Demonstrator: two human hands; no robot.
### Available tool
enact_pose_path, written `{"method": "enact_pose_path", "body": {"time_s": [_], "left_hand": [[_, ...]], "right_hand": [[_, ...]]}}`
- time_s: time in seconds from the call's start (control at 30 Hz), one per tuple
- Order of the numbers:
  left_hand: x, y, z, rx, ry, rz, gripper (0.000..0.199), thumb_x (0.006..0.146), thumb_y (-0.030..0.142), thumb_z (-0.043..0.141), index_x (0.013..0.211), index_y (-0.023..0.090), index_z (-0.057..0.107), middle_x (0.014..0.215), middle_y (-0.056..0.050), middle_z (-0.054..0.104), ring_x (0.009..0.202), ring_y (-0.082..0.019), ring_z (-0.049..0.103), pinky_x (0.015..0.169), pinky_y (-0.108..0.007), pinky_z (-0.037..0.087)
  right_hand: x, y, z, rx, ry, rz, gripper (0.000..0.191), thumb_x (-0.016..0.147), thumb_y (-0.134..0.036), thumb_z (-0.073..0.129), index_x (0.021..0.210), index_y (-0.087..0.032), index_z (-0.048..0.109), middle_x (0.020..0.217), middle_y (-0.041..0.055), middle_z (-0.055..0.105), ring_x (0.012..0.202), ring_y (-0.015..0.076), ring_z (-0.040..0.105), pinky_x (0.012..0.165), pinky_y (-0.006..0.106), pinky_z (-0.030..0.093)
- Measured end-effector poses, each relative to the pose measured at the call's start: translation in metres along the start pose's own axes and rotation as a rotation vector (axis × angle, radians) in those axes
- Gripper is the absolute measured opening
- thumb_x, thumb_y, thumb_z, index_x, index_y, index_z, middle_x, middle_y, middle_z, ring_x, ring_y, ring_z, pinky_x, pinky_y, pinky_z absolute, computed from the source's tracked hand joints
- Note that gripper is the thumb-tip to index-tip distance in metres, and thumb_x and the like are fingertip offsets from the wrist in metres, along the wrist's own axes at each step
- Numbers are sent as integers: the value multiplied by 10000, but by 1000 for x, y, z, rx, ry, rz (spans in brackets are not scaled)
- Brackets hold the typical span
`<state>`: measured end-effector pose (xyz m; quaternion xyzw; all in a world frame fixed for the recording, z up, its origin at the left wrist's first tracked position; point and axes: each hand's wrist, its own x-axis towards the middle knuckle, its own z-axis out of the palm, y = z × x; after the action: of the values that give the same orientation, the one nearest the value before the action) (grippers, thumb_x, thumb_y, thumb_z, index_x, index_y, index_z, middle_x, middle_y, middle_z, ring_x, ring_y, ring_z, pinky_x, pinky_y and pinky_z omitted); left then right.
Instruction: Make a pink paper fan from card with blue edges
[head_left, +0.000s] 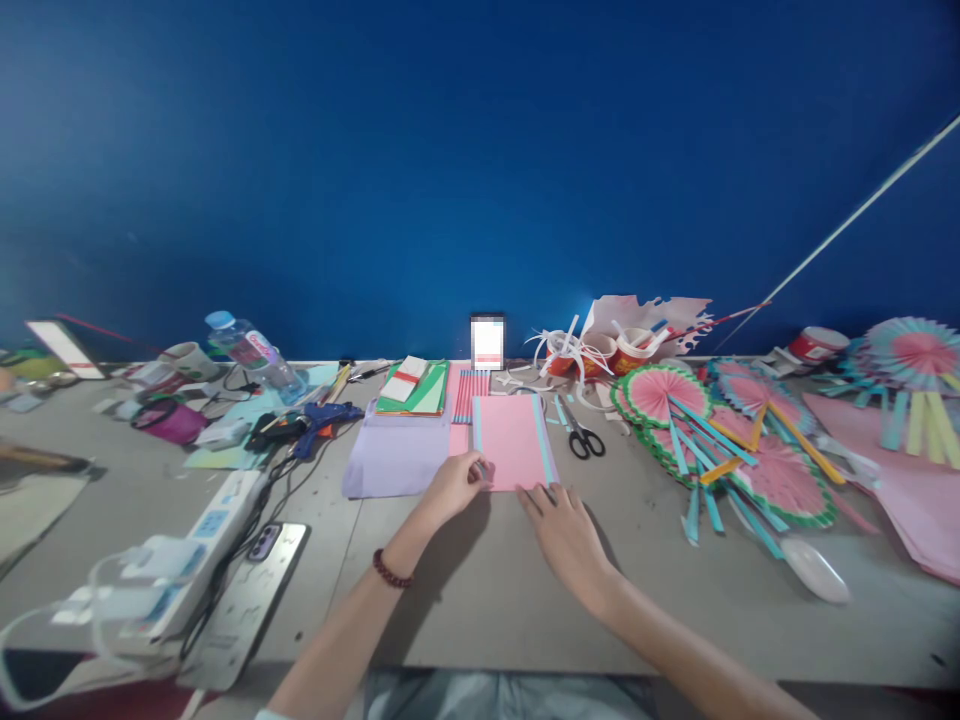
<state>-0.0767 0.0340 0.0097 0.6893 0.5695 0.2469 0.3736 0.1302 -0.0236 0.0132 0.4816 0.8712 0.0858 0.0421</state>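
Note:
A pink paper sheet with light blue strips along its left and right sides lies flat in front of me. My left hand, a beaded bracelet on its wrist, pinches at the sheet's lower left corner. Its fingertips partly hide what is between them. My right hand lies with fingers stretched out on the sheet's lower edge, near the right corner. Lilac paper is to the left, and a striped pink and blue piece lies just behind. Black-handled scissors rest to the right of the sheet.
Watermelon-patterned paper fans and a white spoon are at right. Cups and a lit phone screen stand by the wall. At left are a blue glue gun, bottle, power strip and phone.

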Motion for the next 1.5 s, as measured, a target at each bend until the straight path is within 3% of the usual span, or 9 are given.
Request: {"method": "enact_pose_path", "body": {"time_s": [0.43,0.67,0.83,1.03,1.3,1.5], "left_hand": [[-9,10,-1,53,43,11,224,738,190,621,956,213,576,696,39,620,670,-139,582,658,-234,432],[-8,4,1,96,86,19,276,708,192,678,971,192,594,843,16,543,671,-119,535,674,-239,448],[-7,0,2,93,71,43,272,696,136,684,950,186,600,891,10,494,665,-106,521,670,-240,448],[-8,3,1,83,61,54,231,707,90,655,911,181,594,891,12,481,663,-102,522,662,-237,454],[-11,7,3,258,69,89,205,759,44,570,906,188,578,916,-12,529,758,-144,554,700,-264,458],[-12,8,1,512,144,114,239,747,112,668,953,218,607,1008,-38,557,993,-224,517,837,-360,426]], "right_hand": [[-2,0,9,-7,33,-4,565,792,-11,464,1322,-201,505,1301,95,563,1091,274,540,826,383,492],[2,-3,6,95,86,-7,455,849,-67,454,1286,-162,539,1255,98,592,1142,242,508,1009,413,391],[7,-6,-1,101,91,-26,451,853,-109,491,1302,-134,521,1123,106,630,1021,242,541,943,375,420],[7,-9,-4,90,60,-48,470,863,-141,494,1332,-183,490,1123,100,618,1040,261,524,931,419,412],[6,-17,2,82,35,-1,497,848,-108,485,1340,-180,485,1210,120,588,1105,292,505,849,412,478],[4,-21,9,44,59,-14,560,810,-21,448,1339,-197,500,1265,103,587,1153,297,513,873,426,502]]}}
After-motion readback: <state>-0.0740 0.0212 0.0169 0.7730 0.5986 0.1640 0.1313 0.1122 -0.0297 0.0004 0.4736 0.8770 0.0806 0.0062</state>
